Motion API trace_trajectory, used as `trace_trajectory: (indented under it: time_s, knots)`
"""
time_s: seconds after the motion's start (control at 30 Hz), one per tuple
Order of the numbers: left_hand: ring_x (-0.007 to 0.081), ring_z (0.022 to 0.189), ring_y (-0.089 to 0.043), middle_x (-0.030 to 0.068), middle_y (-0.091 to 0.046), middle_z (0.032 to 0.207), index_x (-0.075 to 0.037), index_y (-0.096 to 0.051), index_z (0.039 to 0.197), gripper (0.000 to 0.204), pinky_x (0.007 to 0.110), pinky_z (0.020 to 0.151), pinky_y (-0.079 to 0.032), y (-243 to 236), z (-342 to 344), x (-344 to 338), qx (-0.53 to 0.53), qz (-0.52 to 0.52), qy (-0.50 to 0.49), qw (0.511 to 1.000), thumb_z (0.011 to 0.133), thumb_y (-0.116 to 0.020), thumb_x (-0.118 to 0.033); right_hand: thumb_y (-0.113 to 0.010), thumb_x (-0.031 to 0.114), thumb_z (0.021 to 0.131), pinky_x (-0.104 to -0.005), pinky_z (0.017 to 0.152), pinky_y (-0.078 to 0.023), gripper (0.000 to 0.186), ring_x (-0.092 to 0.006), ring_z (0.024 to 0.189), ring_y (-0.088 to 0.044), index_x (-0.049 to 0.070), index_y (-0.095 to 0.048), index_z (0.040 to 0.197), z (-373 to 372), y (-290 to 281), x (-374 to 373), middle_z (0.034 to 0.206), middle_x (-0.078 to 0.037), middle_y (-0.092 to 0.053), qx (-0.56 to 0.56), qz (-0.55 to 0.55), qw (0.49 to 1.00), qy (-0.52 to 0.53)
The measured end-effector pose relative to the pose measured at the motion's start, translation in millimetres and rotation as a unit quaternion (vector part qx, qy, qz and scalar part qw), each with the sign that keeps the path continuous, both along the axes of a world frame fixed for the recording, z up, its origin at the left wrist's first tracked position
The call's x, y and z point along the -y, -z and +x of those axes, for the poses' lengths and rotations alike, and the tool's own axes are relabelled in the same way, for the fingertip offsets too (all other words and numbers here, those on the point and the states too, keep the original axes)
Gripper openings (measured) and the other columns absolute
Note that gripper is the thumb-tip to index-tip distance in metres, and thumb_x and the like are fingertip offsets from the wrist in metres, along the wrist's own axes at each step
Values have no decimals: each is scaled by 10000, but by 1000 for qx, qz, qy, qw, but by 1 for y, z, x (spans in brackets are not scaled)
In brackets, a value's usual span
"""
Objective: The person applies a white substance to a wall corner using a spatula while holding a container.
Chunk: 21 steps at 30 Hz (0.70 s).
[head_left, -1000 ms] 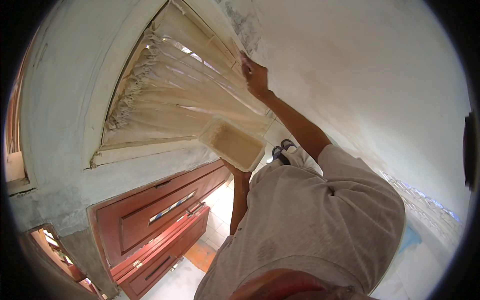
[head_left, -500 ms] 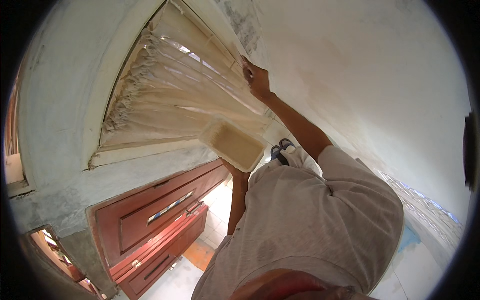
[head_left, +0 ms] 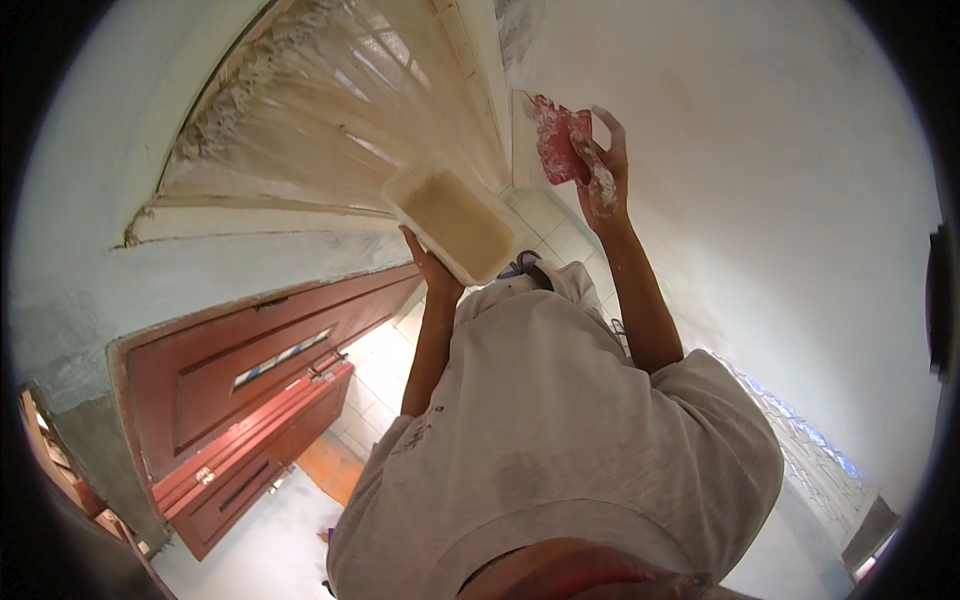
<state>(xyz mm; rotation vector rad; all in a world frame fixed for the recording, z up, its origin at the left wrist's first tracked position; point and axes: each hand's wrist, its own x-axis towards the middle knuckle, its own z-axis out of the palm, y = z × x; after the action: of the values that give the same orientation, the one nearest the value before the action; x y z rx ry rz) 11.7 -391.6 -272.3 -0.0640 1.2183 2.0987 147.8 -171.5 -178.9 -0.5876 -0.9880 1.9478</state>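
My left hand (head_left: pixel 433 262) holds a cream rectangular tub (head_left: pixel 480 272) from beneath, with beige paste or liquid inside. My right hand (head_left: pixel 603 172) grips a red spreader (head_left: pixel 558 138) smeared with white material; its pale, thin edge lies beside the wall-and-window corner. My fingers and thumb on that hand are also streaked white.
A curtained window (head_left: pixel 320 110) fills the upper left. A bare, patchy white wall (head_left: pixel 750 160) rises at right. Red panelled doors (head_left: pixel 240 390) stand lower left. A tiled floor (head_left: pixel 535 212) shows below, with my sandalled feet behind the tub. An orange mat (head_left: pixel 330 465) lies near the doors.
My right hand has shifted rightward, bringing the red spreader clearly into view. The view has turned, so window and doors sit farther left and higher; the tub appears higher and slightly left.
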Motion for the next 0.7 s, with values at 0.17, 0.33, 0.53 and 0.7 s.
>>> trace_trajectory:
  time_s: [0.17,0.33,0.53,0.7]
  knots:
    - [293,1318,-548,115,-532,1474,-126,-384,1563,802,435,1094,-488,-11,3,-19,84,47,46,994,1024,-332,-718,-594,59,1027,-333,905,-582,390,-174,1062,-661,55,-450,1389,22,-11,25,1228,-104,-648,-13,18,1000,-12]
    - [284,1281,-583,114,-553,1448,-129,-397,1553,774,459,1079,-503,2,2,-29,96,89,111,985,1037,-317,-699,-600,59,1023,-308,841,-591,365,-128,1034,-633,91,-487,1368,42,-17,30,1191,-24,-637,71,30,996,-42]
    - [295,1275,-587,141,-557,1439,-106,-411,1535,851,454,1047,-528,-11,13,-38,107,62,118,985,1001,-312,-761,-617,158,1018,-384,742,-563,302,-276,896,-741,64,-579,1302,38,-66,53,993,-143,-749,362,294,879,-100]
    - [295,1249,-599,135,-572,1415,-99,-430,1518,858,434,1051,-519,0,18,-41,68,62,114,989,998,-303,-770,-626,192,968,-505,701,-552,355,-410,789,-701,36,-602,1286,11,-32,70,825,-209,-713,496,517,686,-126]
